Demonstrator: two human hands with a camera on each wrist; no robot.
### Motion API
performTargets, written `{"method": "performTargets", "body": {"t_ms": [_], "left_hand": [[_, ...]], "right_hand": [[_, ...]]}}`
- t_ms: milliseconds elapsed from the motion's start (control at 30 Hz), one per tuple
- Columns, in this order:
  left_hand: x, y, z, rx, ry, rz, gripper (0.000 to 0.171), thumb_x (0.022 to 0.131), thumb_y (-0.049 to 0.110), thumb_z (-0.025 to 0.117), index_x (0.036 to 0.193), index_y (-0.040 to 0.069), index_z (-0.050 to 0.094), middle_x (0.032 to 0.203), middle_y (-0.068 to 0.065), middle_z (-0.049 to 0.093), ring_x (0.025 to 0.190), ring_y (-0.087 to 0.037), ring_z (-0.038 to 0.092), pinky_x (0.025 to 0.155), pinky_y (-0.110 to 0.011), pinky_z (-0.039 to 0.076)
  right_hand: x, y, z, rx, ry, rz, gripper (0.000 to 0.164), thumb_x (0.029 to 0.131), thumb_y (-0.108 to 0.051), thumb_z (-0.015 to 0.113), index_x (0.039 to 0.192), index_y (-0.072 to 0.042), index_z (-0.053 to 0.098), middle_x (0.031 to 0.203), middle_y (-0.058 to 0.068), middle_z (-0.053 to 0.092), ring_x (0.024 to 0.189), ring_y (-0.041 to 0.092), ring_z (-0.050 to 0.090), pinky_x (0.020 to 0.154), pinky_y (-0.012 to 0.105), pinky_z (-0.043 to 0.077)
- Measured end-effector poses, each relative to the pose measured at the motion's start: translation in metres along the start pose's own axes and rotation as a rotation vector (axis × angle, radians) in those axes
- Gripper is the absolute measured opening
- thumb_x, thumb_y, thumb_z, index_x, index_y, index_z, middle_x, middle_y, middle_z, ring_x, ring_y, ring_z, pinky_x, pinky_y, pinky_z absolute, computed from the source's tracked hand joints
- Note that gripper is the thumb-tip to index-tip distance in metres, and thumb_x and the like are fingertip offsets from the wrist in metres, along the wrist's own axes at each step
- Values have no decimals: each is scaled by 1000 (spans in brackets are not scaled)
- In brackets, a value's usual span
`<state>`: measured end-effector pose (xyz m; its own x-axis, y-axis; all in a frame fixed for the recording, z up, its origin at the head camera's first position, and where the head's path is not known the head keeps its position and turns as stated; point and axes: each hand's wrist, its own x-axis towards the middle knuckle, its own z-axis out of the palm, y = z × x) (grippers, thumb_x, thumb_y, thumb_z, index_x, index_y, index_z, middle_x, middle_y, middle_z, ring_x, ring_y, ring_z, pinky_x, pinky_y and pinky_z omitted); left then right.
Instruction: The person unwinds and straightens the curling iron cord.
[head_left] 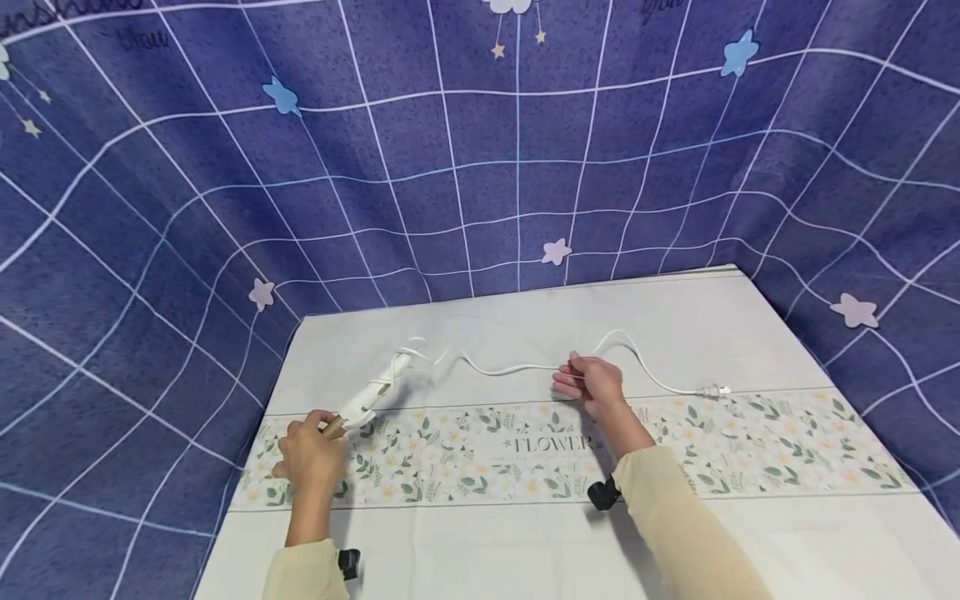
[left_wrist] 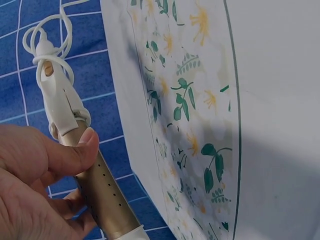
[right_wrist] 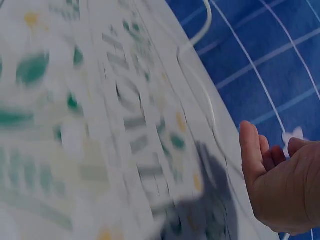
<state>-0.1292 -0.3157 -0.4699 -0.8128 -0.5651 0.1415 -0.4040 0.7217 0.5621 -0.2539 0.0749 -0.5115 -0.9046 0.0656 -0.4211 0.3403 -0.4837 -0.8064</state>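
Note:
My left hand [head_left: 311,450] grips a curling iron [head_left: 365,403] by its gold barrel [left_wrist: 107,200], which is dotted with small holes. Its white handle [left_wrist: 61,97] points away from me, toward the far side of the table, with loops of white cord wound around its end. From there the power cord [head_left: 510,369] runs right across the tabletop to my right hand [head_left: 600,385], which holds it near the thumb with the other fingers fairly straight. Beyond that hand the cord arches up and comes down to a two-pin plug [head_left: 712,391] lying at the right.
The white table [head_left: 480,542] carries a floral band with the word FLOWER across its middle. A blue curtain [head_left: 480,192] with a grid and stars hangs behind the table and along both sides. Dark wrist cameras [head_left: 603,493] sit by the cuffs.

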Motion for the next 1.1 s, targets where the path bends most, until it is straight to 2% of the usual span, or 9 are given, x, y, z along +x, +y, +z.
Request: {"method": "performTargets", "body": {"t_ms": [200,300,400,533,833,1100], "left_hand": [[-2,1,2,-12,2,22,34,77,1,72,108,9,63,100,-22,50,102,-45,42,81,-65,24],[-3,3,2,-11,-3,33,33,77,1,72,108,10,63,99,-21,50,101,-44,42,81,-65,25],[-4,4,3,2,-3,37,33,78,2,73,108,10,63,100,-21,50,101,-44,43,80,-65,26],[-5,5,4,-4,-8,42,33,78,3,75,107,10,63,99,-20,50,100,-43,43,80,-63,25],[-8,10,7,1,-10,56,34,75,2,76,106,10,63,99,-20,53,96,-40,45,78,-60,25],[-10,10,9,3,-23,53,34,73,1,78,102,10,64,96,-18,52,99,-40,45,79,-62,27]], "right_hand": [[-2,13,29,32,-134,41,40,99,-11,53,128,15,45,96,21,68,102,41,64,84,43,53],[0,19,41,53,-179,70,45,100,-10,51,134,16,39,105,25,64,112,44,57,87,42,52],[2,25,51,78,-225,95,46,100,-9,49,136,15,36,124,36,53,118,47,52,88,42,52],[5,33,62,121,-287,139,47,101,-8,45,141,14,31,138,40,37,122,48,47,91,43,50],[10,44,75,152,-356,189,47,102,-7,43,144,11,30,140,38,36,126,48,43,95,44,47],[12,52,90,184,-429,231,45,103,-4,39,144,11,29,143,37,32,130,49,38,102,48,40]]}}
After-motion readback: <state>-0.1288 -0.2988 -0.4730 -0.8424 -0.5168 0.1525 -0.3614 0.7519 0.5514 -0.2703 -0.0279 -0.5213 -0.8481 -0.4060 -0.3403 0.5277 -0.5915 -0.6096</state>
